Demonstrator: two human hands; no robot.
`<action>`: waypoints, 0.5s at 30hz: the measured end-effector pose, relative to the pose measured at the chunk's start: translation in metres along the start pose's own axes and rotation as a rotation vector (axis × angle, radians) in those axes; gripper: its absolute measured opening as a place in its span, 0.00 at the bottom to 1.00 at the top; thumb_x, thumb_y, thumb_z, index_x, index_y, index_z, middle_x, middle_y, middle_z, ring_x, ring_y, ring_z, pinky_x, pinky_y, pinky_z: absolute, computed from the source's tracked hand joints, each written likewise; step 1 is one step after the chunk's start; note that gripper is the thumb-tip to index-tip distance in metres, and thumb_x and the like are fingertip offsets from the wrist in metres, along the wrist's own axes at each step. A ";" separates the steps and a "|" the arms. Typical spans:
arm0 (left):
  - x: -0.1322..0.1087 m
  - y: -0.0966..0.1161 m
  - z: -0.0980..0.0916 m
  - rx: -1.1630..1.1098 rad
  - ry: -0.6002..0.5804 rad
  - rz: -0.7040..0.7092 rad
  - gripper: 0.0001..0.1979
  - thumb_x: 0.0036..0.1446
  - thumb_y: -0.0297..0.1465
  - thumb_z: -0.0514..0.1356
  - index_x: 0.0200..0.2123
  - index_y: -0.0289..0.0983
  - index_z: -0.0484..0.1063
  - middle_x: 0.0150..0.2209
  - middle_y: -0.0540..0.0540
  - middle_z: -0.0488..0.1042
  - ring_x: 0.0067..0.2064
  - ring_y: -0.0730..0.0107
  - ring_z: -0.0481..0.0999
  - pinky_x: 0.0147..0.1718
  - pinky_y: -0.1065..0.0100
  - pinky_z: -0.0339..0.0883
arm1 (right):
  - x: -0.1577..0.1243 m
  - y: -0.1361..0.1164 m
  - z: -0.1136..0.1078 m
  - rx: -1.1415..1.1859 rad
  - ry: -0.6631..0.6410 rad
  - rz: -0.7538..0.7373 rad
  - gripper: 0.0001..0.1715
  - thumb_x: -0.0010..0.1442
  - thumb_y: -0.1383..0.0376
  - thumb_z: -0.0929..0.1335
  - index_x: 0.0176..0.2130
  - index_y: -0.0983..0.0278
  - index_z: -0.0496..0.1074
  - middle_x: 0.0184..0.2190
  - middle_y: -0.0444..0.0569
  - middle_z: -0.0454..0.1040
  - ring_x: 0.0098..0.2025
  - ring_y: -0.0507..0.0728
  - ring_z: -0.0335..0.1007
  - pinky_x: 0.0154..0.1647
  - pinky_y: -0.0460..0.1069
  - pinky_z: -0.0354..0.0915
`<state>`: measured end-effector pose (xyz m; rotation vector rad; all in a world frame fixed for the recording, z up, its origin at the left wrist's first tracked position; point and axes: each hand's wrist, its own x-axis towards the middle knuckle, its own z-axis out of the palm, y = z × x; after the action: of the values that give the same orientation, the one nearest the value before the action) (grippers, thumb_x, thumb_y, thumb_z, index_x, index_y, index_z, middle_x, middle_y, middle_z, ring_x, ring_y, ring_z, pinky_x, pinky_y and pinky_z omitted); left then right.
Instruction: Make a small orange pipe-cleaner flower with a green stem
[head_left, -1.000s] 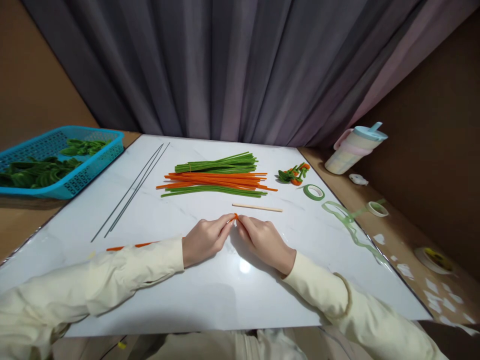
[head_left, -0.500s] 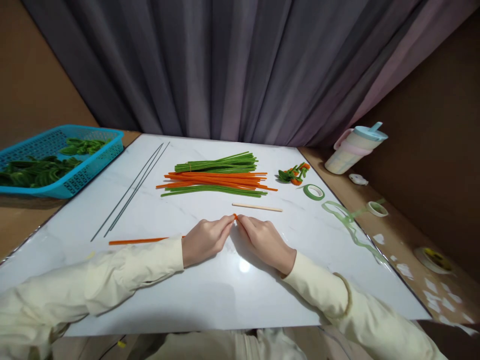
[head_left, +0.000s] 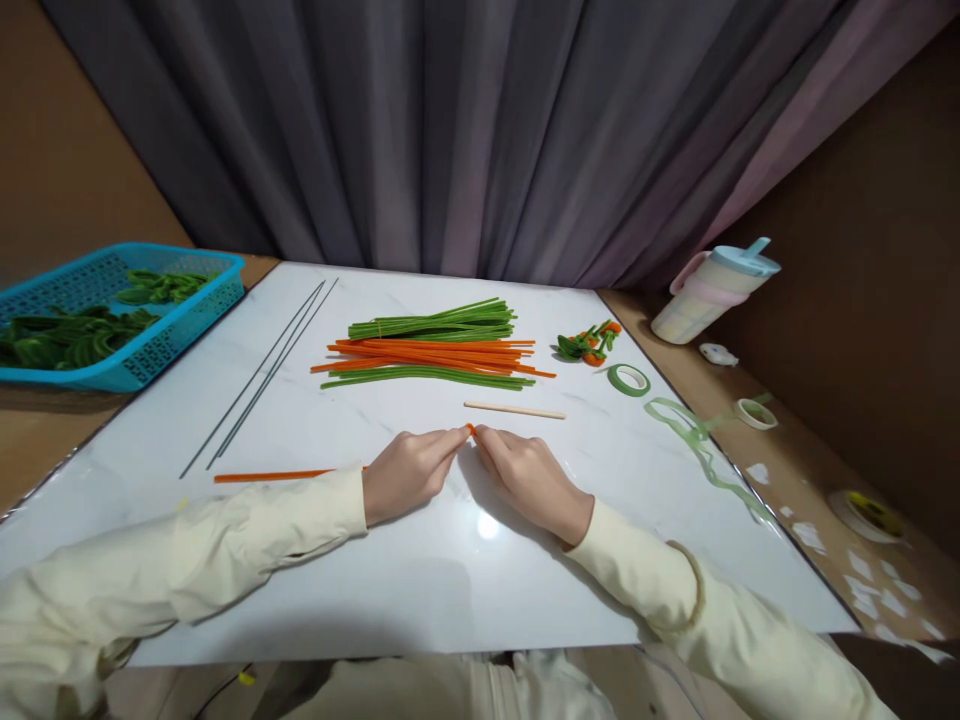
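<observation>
Both hands meet at the middle of the white table, fingertips almost touching. Between them shows a small bit of orange pipe cleaner [head_left: 471, 430]. My left hand [head_left: 412, 472] is closed in a pinch on it, and my right hand [head_left: 529, 480] pinches it from the other side; most of the piece is hidden by the fingers. A loose orange pipe cleaner [head_left: 274, 476] lies partly behind my left wrist. Just beyond the fingertips rests a thin wooden stick [head_left: 514, 410]. Farther back are bundles of orange pipe cleaners [head_left: 435, 354] and green pipe cleaners [head_left: 442, 322].
Thin dark wires [head_left: 262, 385] lie at the left, near a blue basket [head_left: 124, 375] of green pieces. To the right are small orange-and-green flowers [head_left: 589, 345], green tape [head_left: 616, 388], a tangled green strip [head_left: 701, 450], a tumbler [head_left: 694, 310] and paper scraps [head_left: 862, 570].
Both hands stay pinched together at the orange piece, with barely any finger movement. The view has shifted very slightly.
</observation>
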<state>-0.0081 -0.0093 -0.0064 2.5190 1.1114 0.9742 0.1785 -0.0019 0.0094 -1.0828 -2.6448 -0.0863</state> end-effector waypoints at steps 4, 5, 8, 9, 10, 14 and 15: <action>0.002 0.002 -0.002 0.033 -0.013 -0.022 0.13 0.62 0.28 0.47 0.45 0.35 0.67 0.32 0.46 0.76 0.31 0.71 0.76 0.30 0.72 0.69 | 0.000 0.000 0.000 0.005 0.011 0.005 0.07 0.61 0.72 0.57 0.38 0.67 0.61 0.26 0.46 0.70 0.26 0.52 0.63 0.23 0.47 0.45; 0.003 0.003 -0.002 0.044 -0.010 -0.027 0.12 0.62 0.29 0.47 0.44 0.35 0.67 0.32 0.46 0.76 0.31 0.70 0.76 0.31 0.71 0.69 | 0.000 0.000 0.000 0.008 0.011 0.008 0.07 0.62 0.72 0.57 0.37 0.66 0.61 0.25 0.46 0.70 0.26 0.51 0.63 0.23 0.47 0.45; 0.007 0.006 -0.005 0.049 0.016 -0.029 0.11 0.62 0.29 0.48 0.41 0.34 0.68 0.34 0.44 0.75 0.34 0.68 0.75 0.35 0.68 0.68 | 0.000 0.000 0.000 0.012 0.008 0.016 0.07 0.62 0.72 0.56 0.36 0.66 0.62 0.25 0.46 0.70 0.26 0.51 0.63 0.23 0.47 0.45; 0.008 0.007 -0.006 0.036 0.022 -0.038 0.10 0.61 0.29 0.48 0.41 0.34 0.68 0.35 0.44 0.75 0.36 0.67 0.75 0.37 0.68 0.68 | 0.000 0.000 0.000 0.012 0.007 0.019 0.07 0.62 0.71 0.56 0.36 0.66 0.62 0.25 0.46 0.70 0.26 0.51 0.63 0.23 0.47 0.45; 0.009 0.009 -0.007 0.018 0.024 -0.057 0.10 0.61 0.29 0.49 0.41 0.34 0.68 0.35 0.44 0.75 0.37 0.67 0.75 0.38 0.67 0.67 | 0.000 -0.001 0.000 0.011 0.007 0.021 0.07 0.62 0.71 0.56 0.36 0.66 0.62 0.25 0.46 0.70 0.26 0.51 0.63 0.23 0.47 0.45; 0.010 0.013 -0.008 -0.076 0.007 -0.182 0.09 0.61 0.30 0.50 0.41 0.36 0.68 0.37 0.47 0.75 0.37 0.70 0.75 0.38 0.70 0.67 | 0.000 0.000 0.002 0.018 0.012 0.021 0.07 0.62 0.71 0.56 0.36 0.66 0.61 0.26 0.46 0.70 0.25 0.51 0.63 0.23 0.47 0.45; 0.011 0.014 -0.008 -0.098 0.006 -0.205 0.09 0.61 0.31 0.51 0.41 0.37 0.68 0.36 0.48 0.76 0.36 0.71 0.75 0.37 0.71 0.67 | 0.000 0.001 0.003 0.021 0.015 0.018 0.07 0.62 0.71 0.56 0.36 0.66 0.61 0.26 0.46 0.70 0.25 0.51 0.63 0.23 0.47 0.45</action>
<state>0.0002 -0.0118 0.0111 2.2738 1.2623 0.9557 0.1782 -0.0009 0.0064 -1.0956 -2.6165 -0.0626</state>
